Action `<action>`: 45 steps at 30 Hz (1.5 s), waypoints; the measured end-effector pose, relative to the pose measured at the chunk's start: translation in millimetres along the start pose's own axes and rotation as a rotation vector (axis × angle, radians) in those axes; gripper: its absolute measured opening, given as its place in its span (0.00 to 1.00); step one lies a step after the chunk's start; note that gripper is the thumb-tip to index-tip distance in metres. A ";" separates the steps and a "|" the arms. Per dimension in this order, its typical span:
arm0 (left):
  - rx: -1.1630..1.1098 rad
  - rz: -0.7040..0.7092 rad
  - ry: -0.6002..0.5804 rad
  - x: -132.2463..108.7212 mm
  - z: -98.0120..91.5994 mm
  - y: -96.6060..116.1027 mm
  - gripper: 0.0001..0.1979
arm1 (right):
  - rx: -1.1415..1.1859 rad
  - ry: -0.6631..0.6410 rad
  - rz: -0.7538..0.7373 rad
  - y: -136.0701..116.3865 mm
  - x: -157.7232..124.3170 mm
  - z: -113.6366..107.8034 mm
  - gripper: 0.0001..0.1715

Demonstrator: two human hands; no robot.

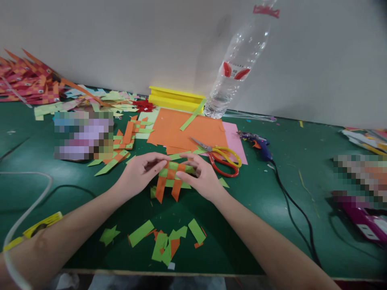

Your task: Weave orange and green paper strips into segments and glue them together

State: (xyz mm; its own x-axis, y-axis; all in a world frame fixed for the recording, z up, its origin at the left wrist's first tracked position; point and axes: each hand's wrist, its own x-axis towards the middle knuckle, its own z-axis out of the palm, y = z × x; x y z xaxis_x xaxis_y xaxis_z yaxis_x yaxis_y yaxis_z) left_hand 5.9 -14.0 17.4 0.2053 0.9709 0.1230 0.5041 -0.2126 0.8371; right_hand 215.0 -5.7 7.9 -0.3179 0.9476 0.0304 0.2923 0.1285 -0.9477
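Note:
Both hands hold a small woven piece of orange and green paper strips (171, 174) above the green table. My left hand (143, 173) pinches its upper left corner between thumb and fingertips. My right hand (202, 175) grips its right side, thumb in front and fingers behind. Two orange strip ends with slanted tips hang below the weave, and green strips stick out to the right. Just beyond my right hand lie scissors (225, 159) with one yellow and one red handle. Several finished-looking woven orange and green paper fish (122, 151) lie left of my hands.
Paper scraps (161, 245) lie near the front edge. Orange sheets (187, 129) lie behind my hands, a yellow folded strip (177, 98) and a tall plastic bottle (232, 68) behind those. A blue glue gun (256, 143) trails a black cord at right. Red woven fish (30, 80) are piled far left.

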 end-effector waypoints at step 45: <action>0.801 0.284 -0.017 -1.5 8.6 -25.2 0.40 | -0.575 0.170 -0.564 19.6 11.3 -15.9 0.10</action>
State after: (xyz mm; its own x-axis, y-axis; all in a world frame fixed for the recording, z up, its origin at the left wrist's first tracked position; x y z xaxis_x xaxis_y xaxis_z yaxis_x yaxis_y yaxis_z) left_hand 0.0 -11.0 -8.5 0.4232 0.8686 0.2579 0.8718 -0.4679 0.1452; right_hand 231.4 12.2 -5.3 -0.4277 0.7212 0.5449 0.5605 0.6846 -0.4660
